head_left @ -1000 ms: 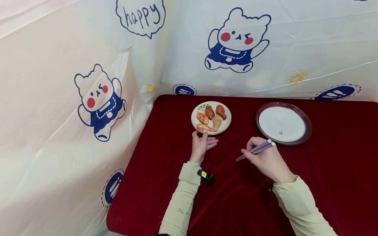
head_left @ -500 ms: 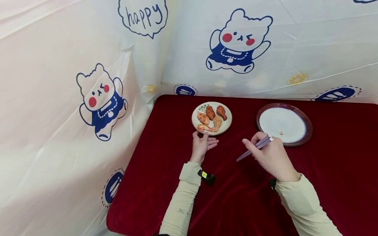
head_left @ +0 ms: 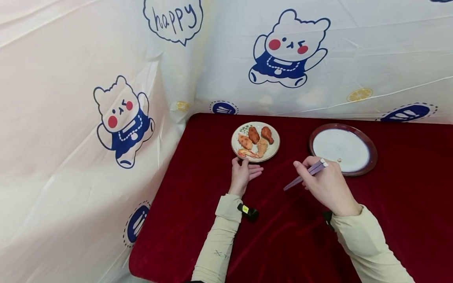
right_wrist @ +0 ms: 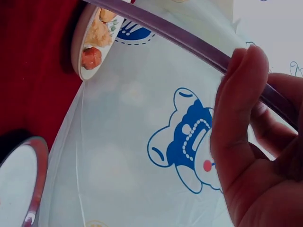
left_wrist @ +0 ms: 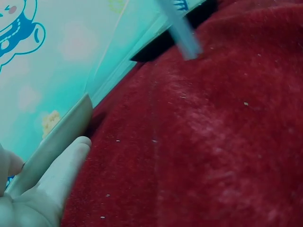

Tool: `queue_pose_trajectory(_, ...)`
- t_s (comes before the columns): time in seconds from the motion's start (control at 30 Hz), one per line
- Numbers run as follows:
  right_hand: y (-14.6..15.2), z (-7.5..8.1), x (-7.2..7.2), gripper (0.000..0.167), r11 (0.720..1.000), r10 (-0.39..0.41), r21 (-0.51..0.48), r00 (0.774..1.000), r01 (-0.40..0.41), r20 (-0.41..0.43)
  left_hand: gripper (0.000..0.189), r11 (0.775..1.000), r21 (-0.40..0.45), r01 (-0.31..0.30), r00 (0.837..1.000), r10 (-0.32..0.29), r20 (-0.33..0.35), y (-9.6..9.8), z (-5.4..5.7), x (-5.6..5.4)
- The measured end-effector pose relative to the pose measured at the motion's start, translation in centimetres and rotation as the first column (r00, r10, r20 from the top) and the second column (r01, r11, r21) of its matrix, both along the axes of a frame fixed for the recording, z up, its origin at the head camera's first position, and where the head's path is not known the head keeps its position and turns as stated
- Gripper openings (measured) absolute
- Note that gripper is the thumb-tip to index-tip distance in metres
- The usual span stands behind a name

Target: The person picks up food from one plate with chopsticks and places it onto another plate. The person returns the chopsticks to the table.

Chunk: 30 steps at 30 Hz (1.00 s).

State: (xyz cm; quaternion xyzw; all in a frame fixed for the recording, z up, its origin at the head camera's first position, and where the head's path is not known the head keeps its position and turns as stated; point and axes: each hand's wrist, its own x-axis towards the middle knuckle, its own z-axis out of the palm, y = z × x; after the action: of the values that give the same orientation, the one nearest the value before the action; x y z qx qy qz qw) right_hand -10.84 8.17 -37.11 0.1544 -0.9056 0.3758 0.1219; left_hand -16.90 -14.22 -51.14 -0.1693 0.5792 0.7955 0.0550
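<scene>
A: Where was the left hand (head_left: 241,177)?

B: At the near rim of the small plate (head_left: 273,149), toward the far edge of the table (head_left: 191,188) and not far from its far left corner. Its fingers were straight and spread, and the left wrist view showed one lying along the plate's outer wall.

A: And what did that plate carry?

B: A drumstick (head_left: 267,135) on its right, a dark brown piece (head_left: 253,135) at the middle, an orange piece (head_left: 245,142) left of that, a pale piece (head_left: 262,147) on the near side, and a shrimp-like piece (head_left: 247,153) along the near rim, by the hand.

A: What about the right hand (head_left: 328,185)?

B: It pinched a pair of purple chopsticks (head_left: 316,168), white at the top. They slanted down toward the table's left edge. I couldn't tell whether their tips touched the red cloth.

A: Was anything close to it?

B: Yes, the brown-rimmed plate (head_left: 373,157) lay near the far edge, well to the right of the small one. From the head view the hand covered part of its near rim; contact was unclear. A crumb (head_left: 339,160) sat on its white surface.
</scene>
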Motion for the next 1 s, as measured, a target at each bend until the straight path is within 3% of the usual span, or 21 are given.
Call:
queue_pose_trajectory(0.2, -0.8, 0.4, -1.1, 0.024, 0.979, 0.050, -0.186, 0.987, -0.079, -0.155, 0.044, 0.993, 0.117, -0.025, 1.000, 0.023, 0.018, -0.5, 0.3, -0.2)
queue_pose_trajectory(0.37, -2.0, -0.7, -2.6, 0.022, 0.942, 0.117, -0.284, 0.968, -0.178, -0.220, 0.043, 0.992, 0.124, -0.024, 1.000, 0.022, 0.016, -0.6, 0.4, -0.2)
queue_pose_trajectory(0.67, -4.1, -4.2, -4.7, 0.019, 0.926, 0.145, -0.313, 0.965, -0.211, -0.220, 0.043, 0.993, 0.113, -0.020, 1.000, 0.018, 0.016, -0.3, 0.2, 0.1)
queue_pose_trajectory(0.83, -4.7, -5.3, -5.4, 0.014, 0.921, 0.133, -0.334, 0.967, -0.201, -0.217, 0.042, 0.993, 0.114, -0.026, 1.000, 0.025, 0.010, -0.3, 0.1, 0.0)
queue_pose_trajectory(1.0, -5.0, -6.2, -6.0, 0.019, 0.924, 0.122, -0.339, 0.977, -0.176, -0.174, 0.040, 0.993, 0.118, -0.032, 0.999, 0.030, 0.015, -0.4, 0.2, -0.1)
